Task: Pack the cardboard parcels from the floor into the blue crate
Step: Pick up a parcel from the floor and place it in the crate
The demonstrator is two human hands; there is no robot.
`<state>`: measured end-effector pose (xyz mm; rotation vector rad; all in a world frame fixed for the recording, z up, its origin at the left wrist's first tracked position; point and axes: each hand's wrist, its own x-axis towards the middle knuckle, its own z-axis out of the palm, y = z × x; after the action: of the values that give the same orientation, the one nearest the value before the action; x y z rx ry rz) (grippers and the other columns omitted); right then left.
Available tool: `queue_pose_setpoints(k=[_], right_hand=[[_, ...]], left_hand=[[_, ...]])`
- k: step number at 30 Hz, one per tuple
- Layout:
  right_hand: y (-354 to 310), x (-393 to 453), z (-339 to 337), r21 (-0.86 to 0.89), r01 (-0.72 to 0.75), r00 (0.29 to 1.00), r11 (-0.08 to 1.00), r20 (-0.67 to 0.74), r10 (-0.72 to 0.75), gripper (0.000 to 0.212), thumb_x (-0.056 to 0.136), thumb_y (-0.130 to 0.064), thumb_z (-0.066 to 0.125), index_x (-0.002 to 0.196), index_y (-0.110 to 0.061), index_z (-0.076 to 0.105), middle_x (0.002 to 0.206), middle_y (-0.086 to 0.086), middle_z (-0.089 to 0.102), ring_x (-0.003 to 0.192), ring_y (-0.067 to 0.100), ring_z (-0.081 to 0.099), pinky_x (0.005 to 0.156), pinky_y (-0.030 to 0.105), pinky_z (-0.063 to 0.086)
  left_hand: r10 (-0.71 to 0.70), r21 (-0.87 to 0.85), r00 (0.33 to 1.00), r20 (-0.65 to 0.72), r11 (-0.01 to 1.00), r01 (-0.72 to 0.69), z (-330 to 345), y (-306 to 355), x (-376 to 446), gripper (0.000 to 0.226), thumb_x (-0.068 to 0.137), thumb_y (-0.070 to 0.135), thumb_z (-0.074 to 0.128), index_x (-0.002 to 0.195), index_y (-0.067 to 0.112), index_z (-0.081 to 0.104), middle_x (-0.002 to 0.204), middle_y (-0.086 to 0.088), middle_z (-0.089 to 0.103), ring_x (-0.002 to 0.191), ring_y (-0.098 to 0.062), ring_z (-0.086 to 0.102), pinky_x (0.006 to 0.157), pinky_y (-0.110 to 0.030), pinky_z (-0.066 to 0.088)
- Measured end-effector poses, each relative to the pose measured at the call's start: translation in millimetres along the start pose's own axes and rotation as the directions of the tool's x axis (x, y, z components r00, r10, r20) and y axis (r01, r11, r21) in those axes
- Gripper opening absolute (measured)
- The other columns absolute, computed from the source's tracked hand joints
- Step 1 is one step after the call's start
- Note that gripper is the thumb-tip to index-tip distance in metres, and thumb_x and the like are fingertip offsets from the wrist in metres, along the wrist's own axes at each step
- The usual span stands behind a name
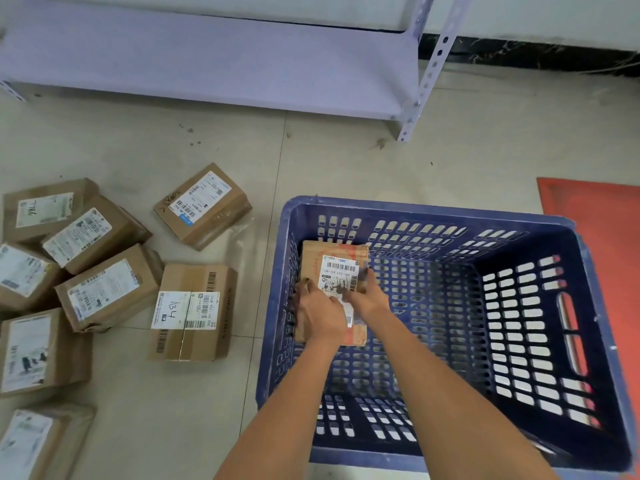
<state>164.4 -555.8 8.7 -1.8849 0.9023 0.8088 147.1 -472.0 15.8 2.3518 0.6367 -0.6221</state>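
Note:
A blue slotted crate (pixel 519 216) stands on the tiled floor at the right. Inside it, against its left wall, a brown cardboard parcel (pixel 332 258) with a white label and red tape is held by both hands. My left hand (pixel 320 311) grips the parcel's near left part, fingers curled over its left edge. My right hand (pixel 369 294) grips its right edge, thumb on the label. Several more labelled parcels lie on the floor to the left, among them one marked A34 (pixel 192 313) and one tilted box (pixel 202 206).
A grey metal shelf (pixel 207 57) with a perforated post (pixel 420 95) stands at the back. A red mat (pixel 595 230) lies right of the crate. A pile of parcels (pixel 69 271) fills the floor's left side.

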Motion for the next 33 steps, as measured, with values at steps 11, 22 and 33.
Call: queue_pose_setpoints(k=[11, 22, 33], right_hand=[[-29, -103, -22, -0.013, 0.028, 0.998, 1.0, 0.049, -0.027, 0.06, 0.085, -0.011, 0.058, 0.141, -0.012, 0.035, 0.13, 0.011, 0.057, 0.118, 0.026, 0.054, 0.089, 0.03, 0.044], [-99, -246, -18, 0.064, 0.14, 0.978, 0.988, 0.147, -0.148, 0.064, 0.088, -0.007, 0.058, 0.146, -0.014, 0.031, 0.121, 0.011, 0.055, 0.114, 0.027, 0.053, 0.103, 0.04, 0.044], [-126, -237, 126, 0.13, 0.194, 0.963, 0.972, 0.165, -0.214, 0.051, 0.088, -0.004, 0.055, 0.137, -0.015, 0.045, 0.123, 0.005, 0.058, 0.096, 0.011, 0.048, 0.079, 0.021, 0.042]], left_hand=[[0.044, -0.141, 0.996, 0.079, 0.989, -0.032, -75, 14, -62, 0.034, 0.09, 0.007, 0.047, 0.122, 0.007, 0.058, 0.121, -0.013, 0.065, 0.106, -0.03, 0.063, 0.079, -0.033, 0.05], [-0.044, -0.303, 0.999, 0.015, 0.952, 0.047, -230, -3, -134, 0.055, 0.089, 0.019, 0.053, 0.142, 0.018, 0.039, 0.142, -0.006, 0.049, 0.129, -0.027, 0.048, 0.105, -0.04, 0.042], [-0.162, -0.391, 0.984, 0.075, 0.903, 0.179, -269, -130, -48, 0.051, 0.085, 0.013, 0.056, 0.135, 0.017, 0.049, 0.13, -0.007, 0.06, 0.113, -0.026, 0.059, 0.092, -0.034, 0.049]])
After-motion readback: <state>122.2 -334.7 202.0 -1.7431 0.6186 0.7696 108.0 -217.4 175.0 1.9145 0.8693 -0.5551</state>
